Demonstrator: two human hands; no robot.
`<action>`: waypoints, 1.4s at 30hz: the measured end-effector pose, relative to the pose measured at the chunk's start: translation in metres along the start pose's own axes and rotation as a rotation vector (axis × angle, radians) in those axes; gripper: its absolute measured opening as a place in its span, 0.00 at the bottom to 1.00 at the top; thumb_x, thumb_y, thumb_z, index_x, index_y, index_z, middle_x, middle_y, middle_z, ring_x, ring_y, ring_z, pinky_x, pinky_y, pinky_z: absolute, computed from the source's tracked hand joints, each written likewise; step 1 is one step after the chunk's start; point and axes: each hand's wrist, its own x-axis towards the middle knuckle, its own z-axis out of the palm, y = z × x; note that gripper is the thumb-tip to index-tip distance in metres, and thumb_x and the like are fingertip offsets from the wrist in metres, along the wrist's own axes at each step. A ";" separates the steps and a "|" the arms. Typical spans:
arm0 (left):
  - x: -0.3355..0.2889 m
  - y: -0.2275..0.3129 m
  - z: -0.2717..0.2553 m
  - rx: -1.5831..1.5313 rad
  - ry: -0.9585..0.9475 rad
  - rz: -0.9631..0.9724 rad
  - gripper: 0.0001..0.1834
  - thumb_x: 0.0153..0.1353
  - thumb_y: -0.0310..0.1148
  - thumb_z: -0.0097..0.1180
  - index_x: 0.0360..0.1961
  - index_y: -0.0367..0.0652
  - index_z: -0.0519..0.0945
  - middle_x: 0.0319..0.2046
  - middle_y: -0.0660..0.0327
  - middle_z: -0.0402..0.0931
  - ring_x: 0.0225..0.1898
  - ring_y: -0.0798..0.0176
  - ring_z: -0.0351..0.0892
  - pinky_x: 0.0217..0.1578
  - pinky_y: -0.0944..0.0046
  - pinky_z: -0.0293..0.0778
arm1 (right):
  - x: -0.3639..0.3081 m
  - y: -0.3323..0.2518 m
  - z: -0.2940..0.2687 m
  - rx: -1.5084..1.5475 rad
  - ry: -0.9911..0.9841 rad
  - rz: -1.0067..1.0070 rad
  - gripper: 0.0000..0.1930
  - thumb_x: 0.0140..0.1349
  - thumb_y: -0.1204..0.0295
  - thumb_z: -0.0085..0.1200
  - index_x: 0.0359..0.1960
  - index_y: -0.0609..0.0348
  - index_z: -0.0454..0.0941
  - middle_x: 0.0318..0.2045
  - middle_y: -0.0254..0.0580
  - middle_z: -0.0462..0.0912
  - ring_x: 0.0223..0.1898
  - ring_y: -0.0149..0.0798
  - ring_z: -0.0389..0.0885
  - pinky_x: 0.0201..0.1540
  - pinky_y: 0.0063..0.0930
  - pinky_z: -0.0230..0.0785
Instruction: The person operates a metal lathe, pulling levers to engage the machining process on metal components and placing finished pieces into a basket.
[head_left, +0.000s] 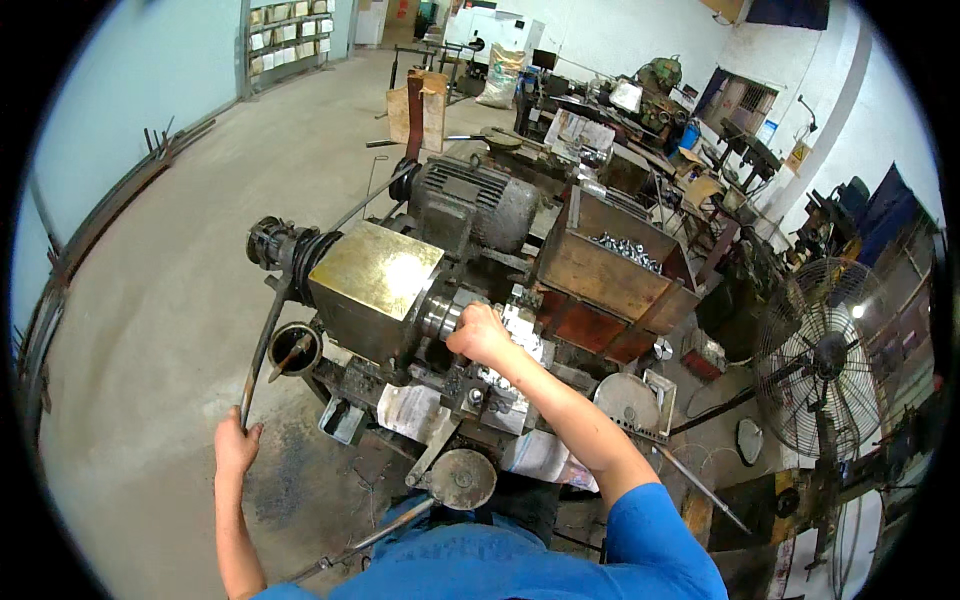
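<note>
A small lathe stands in front of me, with a brass-coloured cover on its headstock (378, 268) and a round metal chuck (438, 316) on the right side. At that chuck, my right hand (482, 336) is closed, fingertips turned toward its face; whatever they pinch is hidden by the hand. Off to the left, my left hand (237, 446) wraps round the lower end of a long metal lever (264, 345), which slants up beside the belt pulley (310, 262). Behind the headstock sits a finned electric motor (472, 205).
A rusty metal bin (612, 268) holding shiny small parts (628, 250) stands right of the motor. A round plate (464, 479) sits close to my body. Farther right are a tray (630, 402) and a caged fan (825, 355). Long bars (75, 260) lie along the left wall.
</note>
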 end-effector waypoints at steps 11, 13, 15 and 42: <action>0.146 -0.123 -0.015 0.486 0.125 0.052 0.09 0.45 0.25 0.52 0.30 0.41 0.78 0.27 0.52 0.77 0.31 0.47 0.77 0.35 0.52 0.72 | 0.000 -0.014 -0.007 -0.021 -0.047 0.081 0.14 0.35 0.69 0.53 0.26 0.64 0.79 0.45 0.61 0.73 0.41 0.61 0.75 0.46 0.42 0.69; 0.137 -0.110 0.003 0.252 0.285 -0.076 0.15 0.48 0.26 0.53 0.40 0.40 0.78 0.34 0.50 0.77 0.38 0.50 0.77 0.38 0.53 0.72 | -0.016 -0.015 -0.015 0.013 0.040 -0.040 0.13 0.34 0.69 0.54 0.25 0.62 0.79 0.49 0.61 0.70 0.42 0.60 0.75 0.47 0.42 0.68; 0.115 -0.084 0.035 0.020 0.695 0.298 0.15 0.55 0.33 0.54 0.43 0.38 0.76 0.38 0.50 0.77 0.41 0.51 0.77 0.42 0.57 0.72 | -0.037 -0.010 -0.030 0.132 0.113 -0.085 0.13 0.32 0.70 0.56 0.25 0.58 0.79 0.55 0.57 0.67 0.48 0.56 0.74 0.48 0.36 0.68; 0.057 -0.062 0.186 0.168 -0.544 -0.006 0.24 0.47 0.39 0.59 0.47 0.46 0.76 0.31 0.52 0.80 0.33 0.55 0.80 0.38 0.58 0.75 | -0.519 0.274 -0.021 -0.675 0.308 1.194 0.12 0.38 0.68 0.53 0.26 0.63 0.72 0.25 0.53 0.78 0.27 0.56 0.77 0.32 0.44 0.71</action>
